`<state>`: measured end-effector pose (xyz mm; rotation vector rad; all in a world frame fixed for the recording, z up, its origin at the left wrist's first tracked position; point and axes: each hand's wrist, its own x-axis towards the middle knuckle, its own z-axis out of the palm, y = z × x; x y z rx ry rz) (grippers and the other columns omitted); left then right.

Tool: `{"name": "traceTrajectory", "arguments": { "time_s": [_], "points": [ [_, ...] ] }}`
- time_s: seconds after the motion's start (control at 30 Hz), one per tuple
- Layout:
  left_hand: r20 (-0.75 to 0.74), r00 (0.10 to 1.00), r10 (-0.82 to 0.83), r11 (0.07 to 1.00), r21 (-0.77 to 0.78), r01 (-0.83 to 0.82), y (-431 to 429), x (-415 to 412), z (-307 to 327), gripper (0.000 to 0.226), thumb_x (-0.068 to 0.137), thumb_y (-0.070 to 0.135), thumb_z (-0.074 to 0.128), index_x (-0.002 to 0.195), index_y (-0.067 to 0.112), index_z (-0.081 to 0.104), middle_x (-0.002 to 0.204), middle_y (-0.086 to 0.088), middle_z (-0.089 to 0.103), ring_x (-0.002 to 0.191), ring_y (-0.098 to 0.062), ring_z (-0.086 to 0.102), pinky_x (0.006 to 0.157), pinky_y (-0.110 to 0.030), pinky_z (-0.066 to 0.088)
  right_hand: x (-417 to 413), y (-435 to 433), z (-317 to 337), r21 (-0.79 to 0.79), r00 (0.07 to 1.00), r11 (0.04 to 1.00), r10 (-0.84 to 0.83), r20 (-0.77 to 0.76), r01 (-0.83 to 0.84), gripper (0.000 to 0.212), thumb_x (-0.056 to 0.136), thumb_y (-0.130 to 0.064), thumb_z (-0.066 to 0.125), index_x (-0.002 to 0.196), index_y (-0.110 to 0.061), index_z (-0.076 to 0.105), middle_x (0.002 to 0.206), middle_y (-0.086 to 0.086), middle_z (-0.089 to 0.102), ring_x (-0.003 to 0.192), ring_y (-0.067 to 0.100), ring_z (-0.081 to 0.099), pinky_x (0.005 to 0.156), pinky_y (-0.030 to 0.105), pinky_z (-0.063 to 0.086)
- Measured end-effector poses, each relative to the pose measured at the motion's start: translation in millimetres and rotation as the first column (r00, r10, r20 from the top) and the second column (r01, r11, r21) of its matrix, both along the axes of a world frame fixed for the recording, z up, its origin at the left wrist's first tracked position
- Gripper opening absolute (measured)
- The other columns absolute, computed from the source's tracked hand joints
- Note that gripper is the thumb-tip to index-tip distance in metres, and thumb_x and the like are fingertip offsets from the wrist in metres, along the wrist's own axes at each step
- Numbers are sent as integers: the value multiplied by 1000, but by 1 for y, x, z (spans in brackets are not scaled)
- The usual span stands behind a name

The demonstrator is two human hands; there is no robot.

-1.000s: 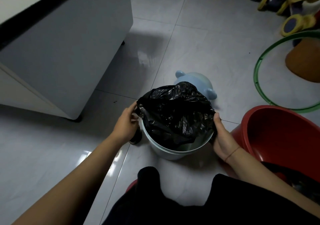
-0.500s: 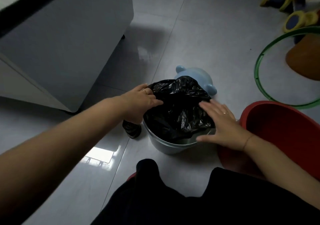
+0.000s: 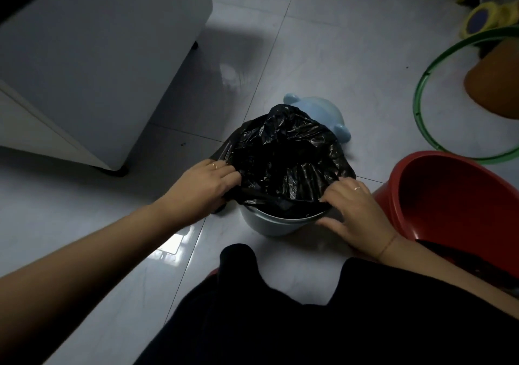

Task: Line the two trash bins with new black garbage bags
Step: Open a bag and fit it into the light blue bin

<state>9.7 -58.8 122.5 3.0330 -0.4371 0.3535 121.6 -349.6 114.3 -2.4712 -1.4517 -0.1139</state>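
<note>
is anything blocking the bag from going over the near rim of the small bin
Nothing visible does. The left hand and right hand grip the black bag, and the near rim of the small bin is bare.

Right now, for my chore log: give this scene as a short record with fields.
small bin: pale, upright, near rim bare
black garbage bag: crumpled inside the small bin, mouth bunched above the far rim
left hand: grips the bag's edge at the bin's left side
right hand: pinches the bag's edge at the near right rim
red bin: right of the small bin, visible rim unlined
blue domed piece: just behind the small bin
left to do: likely fold bag over rim, then line red bin
</note>
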Motion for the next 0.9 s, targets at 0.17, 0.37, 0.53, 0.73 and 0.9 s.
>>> {"name": "traceTrajectory", "arguments": {
  "time_s": [0.17, 0.37, 0.53, 0.73, 0.9],
  "points": [
    [127, 990, 53, 997, -59, -46, -10, -20, -24, 4, 83, 5, 60, 82, 8, 63, 74, -8, 62, 72, -28, 63, 87, -34, 43, -11, -7, -21, 208, 993, 978, -22, 115, -2, 28, 68, -18, 80, 86, -1, 67, 86, 13, 63, 88, 25, 50, 85, 37, 41],
    [117, 986, 117, 988, -111, -105, -20, -34, -41, 23, 89, 20, 53, 101, 5, 66, 96, -10, 68, 99, -28, 66, 103, -42, 39, -13, -8, -35, 326, 977, 945, -49, 210, -22, 22, 79, -25, 64, 94, -13, 54, 83, 13, 64, 89, 21, 49, 100, 35, 32],
    [55, 992, 112, 991, -79, -108, -21, -45, -51, 39, 79, 15, 59, 116, 4, 59, 115, -13, 66, 118, -31, 58, 110, -45, 31, -15, -9, -39, 350, 965, 937, -78, 249, -15, 23, 79, -28, 65, 94, -16, 52, 82, 10, 65, 89, 19, 49, 93, 34, 32],
    [89, 991, 104, 991, -98, -95, -21, -52, -60, 49, 74, 8, 55, 123, 6, 48, 120, -13, 64, 125, -27, 49, 114, -43, 25, -20, -12, -37, 320, 961, 946, -123, 247, 39, 25, 78, -31, 64, 97, -18, 53, 87, 9, 66, 90, 16, 51, 89, 34, 29],
    [192, 970, 149, 962, -256, -97, -33, -51, -64, 44, 79, 14, 58, 122, 13, 49, 114, 4, 57, 113, -17, 52, 115, -34, 20, -21, -13, -32, 306, 978, 951, -106, 182, 46, 26, 86, -21, 55, 108, -10, 63, 92, 11, 67, 94, 18, 52, 92, 31, 32]
  ]
}}
